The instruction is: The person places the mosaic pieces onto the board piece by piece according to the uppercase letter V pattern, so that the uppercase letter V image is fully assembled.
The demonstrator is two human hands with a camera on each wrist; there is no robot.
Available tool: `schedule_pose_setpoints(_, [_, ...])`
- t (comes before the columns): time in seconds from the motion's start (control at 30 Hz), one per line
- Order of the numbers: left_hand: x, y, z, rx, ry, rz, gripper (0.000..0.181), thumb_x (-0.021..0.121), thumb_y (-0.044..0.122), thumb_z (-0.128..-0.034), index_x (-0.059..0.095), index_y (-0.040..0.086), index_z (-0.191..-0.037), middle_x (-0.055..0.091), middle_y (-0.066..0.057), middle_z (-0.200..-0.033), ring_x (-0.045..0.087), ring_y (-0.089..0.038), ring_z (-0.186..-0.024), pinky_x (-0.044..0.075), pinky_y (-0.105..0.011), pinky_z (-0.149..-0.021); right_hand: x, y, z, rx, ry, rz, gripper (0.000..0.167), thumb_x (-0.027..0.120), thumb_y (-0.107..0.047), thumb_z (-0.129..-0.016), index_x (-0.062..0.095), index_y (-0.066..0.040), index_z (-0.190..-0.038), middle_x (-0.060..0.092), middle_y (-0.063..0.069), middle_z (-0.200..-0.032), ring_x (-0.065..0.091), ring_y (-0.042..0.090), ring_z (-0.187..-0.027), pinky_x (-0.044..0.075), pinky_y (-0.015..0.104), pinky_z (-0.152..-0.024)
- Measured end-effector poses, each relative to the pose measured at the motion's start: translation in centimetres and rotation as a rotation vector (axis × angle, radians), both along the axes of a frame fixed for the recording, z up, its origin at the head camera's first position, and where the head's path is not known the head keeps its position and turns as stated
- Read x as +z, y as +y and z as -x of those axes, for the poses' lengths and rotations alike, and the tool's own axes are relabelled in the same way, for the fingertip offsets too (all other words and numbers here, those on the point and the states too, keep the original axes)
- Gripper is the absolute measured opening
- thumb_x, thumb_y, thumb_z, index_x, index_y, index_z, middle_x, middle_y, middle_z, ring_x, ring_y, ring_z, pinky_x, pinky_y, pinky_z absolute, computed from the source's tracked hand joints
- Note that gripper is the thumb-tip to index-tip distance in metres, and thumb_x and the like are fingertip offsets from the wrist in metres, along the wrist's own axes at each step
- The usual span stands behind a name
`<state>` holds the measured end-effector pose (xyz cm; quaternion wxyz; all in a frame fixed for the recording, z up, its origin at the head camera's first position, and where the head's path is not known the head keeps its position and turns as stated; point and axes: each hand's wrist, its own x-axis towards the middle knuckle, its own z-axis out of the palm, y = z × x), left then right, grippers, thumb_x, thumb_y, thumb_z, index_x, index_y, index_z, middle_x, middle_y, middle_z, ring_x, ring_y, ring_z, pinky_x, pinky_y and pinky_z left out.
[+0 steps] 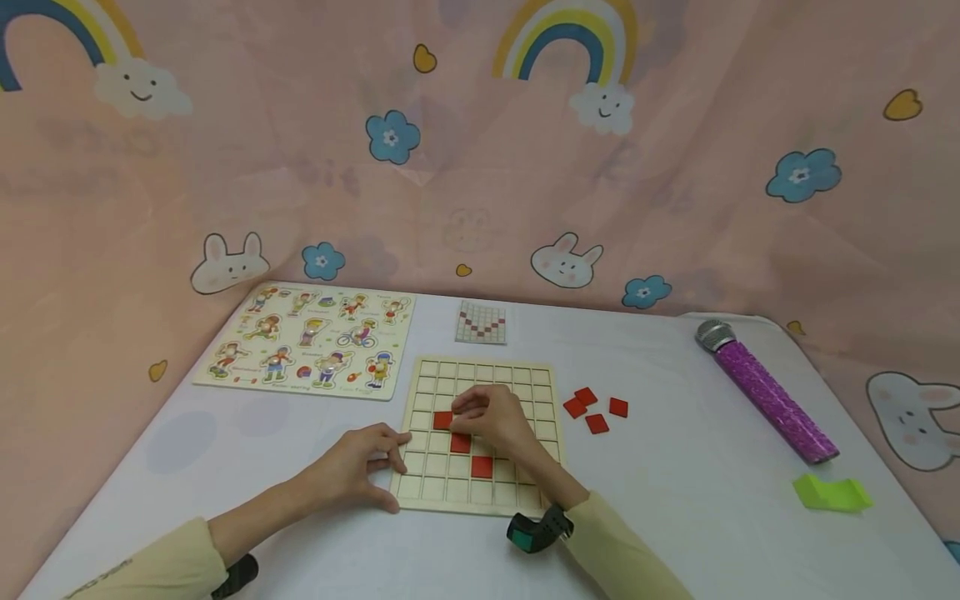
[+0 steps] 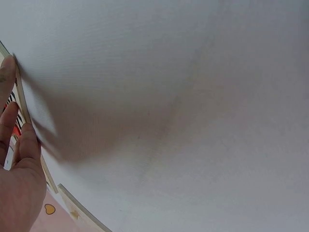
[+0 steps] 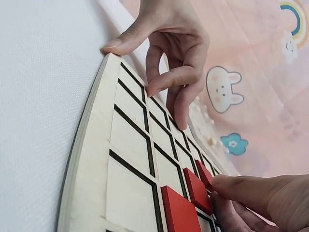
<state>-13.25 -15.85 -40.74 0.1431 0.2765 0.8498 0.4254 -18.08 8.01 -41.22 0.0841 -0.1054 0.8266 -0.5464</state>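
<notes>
The left grip (image 3: 176,50) touches the edge of the wooden grid board (image 3: 130,191); three red tiles (image 3: 180,211) show on it, the right grip (image 3: 263,200) just beside the farther two.

Seven tiles (image 1: 482,467), one grid board (image 1: 435,467)

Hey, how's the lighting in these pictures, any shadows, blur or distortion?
Head view: even, muted light, no strong glare, printed words on the puzzle board soft; left wrist view: broad, soft-edged shadow on the white tablecloth beside the left hand; right wrist view: brighter light, the edge of the grid board looking bowed, possibly lens distortion.
</notes>
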Motion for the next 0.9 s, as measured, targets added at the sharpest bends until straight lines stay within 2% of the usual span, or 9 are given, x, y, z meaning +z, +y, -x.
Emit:
schedule_pose_setpoints(0.2, [0.09,-0.06,-0.03,-0.004,0.01,0.004,0.034,0.089,0.011,-0.0601,0.063,0.011,-0.081,0.058,-0.013,-0.119,0.049,-0.036,-0.125,0.047,-0.027,-0.093,-0.04,0.22,-0.13,-0.014,-0.044,0.06,0.021,0.078,-0.001,-0.076,0.069,0.002,-0.094,0.07,0.01,-0.087,0.068,0.018,-0.077,0.056,0.027,-0.068])
schedule_pose_setpoints(0.47, [0.03,-0.08,-0.07,-0.005,0.01,0.012,0.033,0.089,0.013,-0.0606,0.063,0.011,-0.081,0.058,-0.013,-0.12,0.049,-0.036,-0.125,0.047,-0.028,-0.094,-0.16,0.11,-0.17,0.023,-0.048,0.12,0.022,0.076,0.0,-0.078,0.066,0.007,-0.097,0.07,0.017,-0.092,0.069,0.023,-0.081,0.056,0.028,-0.071])
schedule_pose_setpoints(0.73, [0.13,0.07,0.13,-0.017,0.03,0.034,0.033,0.09,0.012,-0.0603,0.064,0.011,-0.08,0.058,-0.015,-0.118,0.05,-0.039,-0.122,0.049,-0.025,-0.091,-0.08,0.13,-0.09,0.015,-0.053,0.112,0.021,0.076,0.001,-0.078,0.067,0.006,-0.096,0.07,0.015,-0.09,0.069,0.019,-0.078,0.056,0.026,-0.071])
schedule_pose_setpoints(0.9, [0.35,0.21,0.15,-0.019,0.027,0.042,0.033,0.09,0.011,-0.0593,0.063,0.009,-0.079,0.057,-0.017,-0.118,0.051,-0.041,-0.121,0.05,-0.024,-0.089,-0.16,0.7,-0.14,0.027,-0.074,0.141,0.022,0.075,0.0,-0.079,0.066,0.006,-0.098,0.07,0.015,-0.093,0.069,0.019,-0.08,0.055,0.027,-0.073])
